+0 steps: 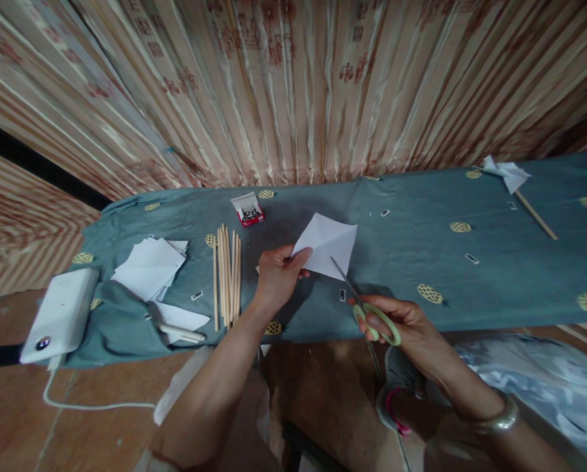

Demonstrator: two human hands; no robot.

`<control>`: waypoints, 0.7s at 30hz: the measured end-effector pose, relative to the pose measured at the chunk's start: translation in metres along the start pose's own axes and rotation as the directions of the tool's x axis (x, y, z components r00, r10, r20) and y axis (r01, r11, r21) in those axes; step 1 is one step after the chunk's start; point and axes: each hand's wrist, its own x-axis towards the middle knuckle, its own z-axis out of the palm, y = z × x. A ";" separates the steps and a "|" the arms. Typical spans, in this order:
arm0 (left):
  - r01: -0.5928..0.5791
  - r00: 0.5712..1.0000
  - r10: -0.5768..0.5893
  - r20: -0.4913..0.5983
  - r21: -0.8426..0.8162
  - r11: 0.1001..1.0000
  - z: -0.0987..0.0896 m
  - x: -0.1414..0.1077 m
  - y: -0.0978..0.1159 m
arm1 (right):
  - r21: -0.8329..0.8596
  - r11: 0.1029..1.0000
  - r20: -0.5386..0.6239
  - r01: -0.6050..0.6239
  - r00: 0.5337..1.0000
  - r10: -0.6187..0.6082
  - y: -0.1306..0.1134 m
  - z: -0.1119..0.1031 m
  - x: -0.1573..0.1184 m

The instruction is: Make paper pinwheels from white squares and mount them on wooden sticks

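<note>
My left hand (pixel 281 278) pinches the left corner of a square sheet of white paper (pixel 327 242), which has fold creases across it. In my right hand (pixel 401 318) is a pair of scissors (pixel 386 321) with light green handles, my fingers through the loops. Their blades reach up to the lower right part of the paper; whether they are cutting into it I cannot tell. Left of my left hand lie several thin wooden sticks (pixel 229 275). A stack of white paper squares (pixel 150 265) rests farther left.
A small red open box (pixel 250 213) of metal pins or tacks sits behind the sticks. A paper pinwheel on a stick (pixel 534 213) lies at the far right. A white power bank (pixel 64 311) with a cable is at the left edge of the green cloth (pixel 396 255). Curtains hang behind.
</note>
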 end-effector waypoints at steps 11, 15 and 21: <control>0.013 1.000 -0.013 0.020 -0.016 1.000 0.001 -0.001 0.002 | -0.033 0.999 0.008 0.023 1.000 -0.022 0.005 -0.004 0.003; 0.020 1.000 -0.019 0.022 -0.032 0.999 0.001 -0.002 0.002 | -0.035 0.999 0.010 0.028 1.000 -0.027 0.004 -0.003 0.003; 0.040 0.998 -0.039 0.040 -0.037 0.999 0.003 -0.004 0.001 | 0.006 1.000 -0.008 -0.010 1.000 0.010 0.001 0.000 0.001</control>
